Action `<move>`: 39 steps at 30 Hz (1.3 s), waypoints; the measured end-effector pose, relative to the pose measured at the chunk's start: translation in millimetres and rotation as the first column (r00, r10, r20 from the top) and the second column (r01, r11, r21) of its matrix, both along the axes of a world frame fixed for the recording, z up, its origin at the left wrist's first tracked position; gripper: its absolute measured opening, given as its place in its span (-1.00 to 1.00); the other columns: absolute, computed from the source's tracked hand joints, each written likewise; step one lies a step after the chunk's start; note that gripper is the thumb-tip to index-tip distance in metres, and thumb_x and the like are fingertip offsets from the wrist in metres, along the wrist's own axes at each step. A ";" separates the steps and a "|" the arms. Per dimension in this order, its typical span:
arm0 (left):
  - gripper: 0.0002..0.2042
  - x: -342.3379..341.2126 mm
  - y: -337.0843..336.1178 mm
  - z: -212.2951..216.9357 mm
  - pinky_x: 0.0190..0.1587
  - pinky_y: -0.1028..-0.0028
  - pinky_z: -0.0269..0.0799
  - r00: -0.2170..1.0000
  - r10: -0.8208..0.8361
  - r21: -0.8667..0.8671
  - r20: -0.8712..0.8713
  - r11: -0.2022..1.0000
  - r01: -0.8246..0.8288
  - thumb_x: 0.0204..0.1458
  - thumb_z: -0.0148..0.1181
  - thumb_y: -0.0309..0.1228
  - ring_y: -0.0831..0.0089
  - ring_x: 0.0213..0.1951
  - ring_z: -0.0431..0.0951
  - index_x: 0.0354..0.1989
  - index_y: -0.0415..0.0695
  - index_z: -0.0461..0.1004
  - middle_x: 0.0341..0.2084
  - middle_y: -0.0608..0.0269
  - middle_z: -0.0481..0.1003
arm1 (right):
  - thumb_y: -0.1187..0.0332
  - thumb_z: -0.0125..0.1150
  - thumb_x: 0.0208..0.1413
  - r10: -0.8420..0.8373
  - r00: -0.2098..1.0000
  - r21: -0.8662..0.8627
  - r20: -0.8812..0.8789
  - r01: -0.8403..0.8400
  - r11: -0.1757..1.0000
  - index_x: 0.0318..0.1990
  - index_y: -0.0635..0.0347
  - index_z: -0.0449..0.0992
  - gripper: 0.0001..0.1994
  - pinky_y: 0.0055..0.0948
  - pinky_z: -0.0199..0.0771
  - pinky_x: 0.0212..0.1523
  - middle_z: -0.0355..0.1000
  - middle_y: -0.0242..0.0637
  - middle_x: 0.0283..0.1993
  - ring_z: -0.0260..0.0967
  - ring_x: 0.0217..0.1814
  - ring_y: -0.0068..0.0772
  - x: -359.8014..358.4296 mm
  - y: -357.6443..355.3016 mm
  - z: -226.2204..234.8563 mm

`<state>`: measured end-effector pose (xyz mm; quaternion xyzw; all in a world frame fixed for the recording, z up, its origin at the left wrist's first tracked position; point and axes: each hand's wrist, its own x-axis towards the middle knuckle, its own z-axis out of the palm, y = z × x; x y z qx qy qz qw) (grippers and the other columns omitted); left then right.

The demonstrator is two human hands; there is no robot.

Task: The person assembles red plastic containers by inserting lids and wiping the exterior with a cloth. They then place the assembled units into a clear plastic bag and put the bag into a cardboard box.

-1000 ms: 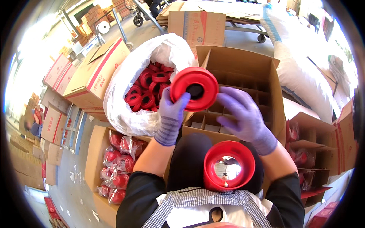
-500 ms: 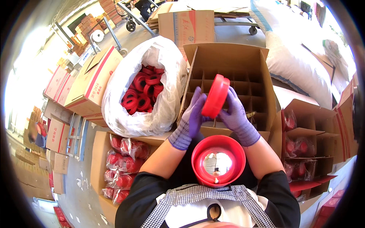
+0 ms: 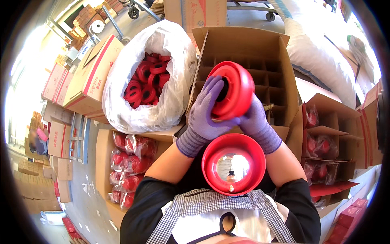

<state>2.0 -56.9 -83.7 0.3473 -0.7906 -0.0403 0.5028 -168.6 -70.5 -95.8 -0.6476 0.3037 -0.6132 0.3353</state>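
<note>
Both my hands wear purple knit gloves. My left hand (image 3: pixel 205 114) curls round the left side of a red round hollow plastic part (image 3: pixel 239 91), its fingers at the dark central opening. My right hand (image 3: pixel 256 122) grips the same part from the right and below, its fingers partly hidden behind it. The part is tilted, its opening toward the left. Just below, between my forearms, stands a red round vessel (image 3: pixel 207 162) with a shiny, mirror-like silver inside and a small tip near its lower edge.
A white plastic bag (image 3: pixel 115 101) of red rings (image 3: pixel 144 72) stands left of a divided carton (image 3: pixel 239 38). Cartons of plastic-wrapped red pieces flank me at left (image 3: pixel 132 162) and right (image 3: pixel 321 146). Large white sacks (image 3: pixel 321 53) lie at the far right.
The red part has turned from nearly edge-on to show its ringed face and opening. My left hand has moved onto that face; my right hand has shifted lower behind it.
</note>
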 end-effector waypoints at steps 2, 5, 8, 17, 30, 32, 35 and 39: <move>0.17 -6.7 9.8 6.2 0.37 0.01 0.22 0.996 0.094 -0.102 -0.011 0.990 -0.094 -0.33 0.64 -0.04 -0.24 0.37 0.21 0.45 -0.29 0.06 0.39 -0.33 0.11 | 0.49 0.50 0.01 0.285 0.883 0.333 0.372 -0.413 0.848 0.22 0.24 0.44 -0.42 -0.34 0.45 0.23 0.51 -0.21 0.15 0.45 0.21 -0.36 -12.7 3.1 -10.1; 0.26 -6.8 11.6 9.7 0.37 -0.07 0.18 0.991 0.134 -0.214 -0.019 0.967 -0.135 -0.37 0.64 0.01 -0.34 0.39 0.13 0.48 -0.30 -0.03 0.41 -0.40 0.02 | 0.44 0.48 0.04 0.255 0.926 0.379 0.278 -0.349 0.857 0.29 0.21 0.37 -0.37 -0.35 0.45 0.22 0.45 -0.21 0.24 0.41 0.24 -0.39 -26.6 -3.6 -22.0; 0.29 -7.4 8.6 6.0 0.37 -0.10 0.16 0.996 0.059 -0.205 -0.072 0.976 -0.073 -0.38 0.63 0.03 -0.38 0.38 0.12 0.49 -0.31 -0.08 0.40 -0.45 0.01 | 0.38 0.44 0.09 0.234 0.953 0.395 0.193 -0.294 0.871 0.32 0.21 0.34 -0.37 -0.34 0.43 0.24 0.41 -0.19 0.28 0.39 0.27 -0.39 -29.8 -2.3 -21.8; -0.04 9.7 3.4 -7.9 0.35 0.07 0.27 1.000 -0.025 0.027 0.005 0.999 0.025 -0.29 0.61 -0.10 -0.16 0.37 0.26 0.33 -0.27 0.32 0.33 -0.10 0.32 | 0.25 0.30 0.23 0.314 0.941 0.379 0.126 -0.339 0.861 0.35 0.24 0.29 -0.41 -0.30 0.43 0.27 0.38 -0.19 0.30 0.38 0.30 -0.31 -45.9 -20.6 -57.7; 0.03 -2.3 9.1 12.6 0.42 -0.08 0.10 0.995 -0.091 -0.228 -0.042 0.971 0.079 -0.23 0.58 -0.17 -0.33 0.44 0.05 0.43 -0.29 0.11 0.41 -0.23 0.13 | 0.36 0.28 0.25 0.425 0.747 0.243 0.512 -0.600 0.762 0.35 0.23 0.33 -0.46 -0.28 0.48 0.25 0.39 -0.12 0.32 0.40 0.29 -0.27 -62.1 -2.0 -28.9; 0.05 -1.8 6.6 11.3 0.42 -0.09 0.08 0.997 -0.074 -0.257 -0.001 0.964 0.071 -0.25 0.59 -0.14 -0.32 0.45 0.02 0.42 -0.29 0.11 0.43 -0.24 0.09 | 0.31 0.30 0.24 0.376 0.694 0.273 0.613 -0.633 0.724 0.35 0.24 0.33 -0.45 -0.26 0.48 0.25 0.39 -0.11 0.32 0.40 0.29 -0.27 -62.9 3.3 -27.5; 0.12 -3.8 7.6 22.4 0.43 -0.12 0.04 0.995 -0.020 -0.172 0.093 0.984 0.035 -0.29 0.61 -0.09 -0.35 0.46 -0.04 0.44 -0.28 0.07 0.45 -0.27 0.02 | 0.25 0.29 0.24 0.422 0.761 0.260 0.493 -0.592 0.763 0.32 0.27 0.35 -0.46 -0.28 0.48 0.23 0.43 -0.12 0.27 0.42 0.26 -0.30 -56.7 7.8 -11.6; 0.13 -4.5 4.6 8.8 0.43 0.08 0.07 0.902 -0.294 0.384 -0.317 0.830 0.406 -0.25 0.56 -0.22 -0.08 0.44 0.07 0.49 -0.26 -0.06 0.43 -0.15 0.07 | 0.13 0.10 0.34 0.307 0.951 0.488 -0.028 -0.255 0.835 0.00 0.36 0.53 -0.61 -0.41 0.49 -0.09 0.56 -0.27 -0.18 0.49 -0.16 -0.47 -22.7 -8.5 36.2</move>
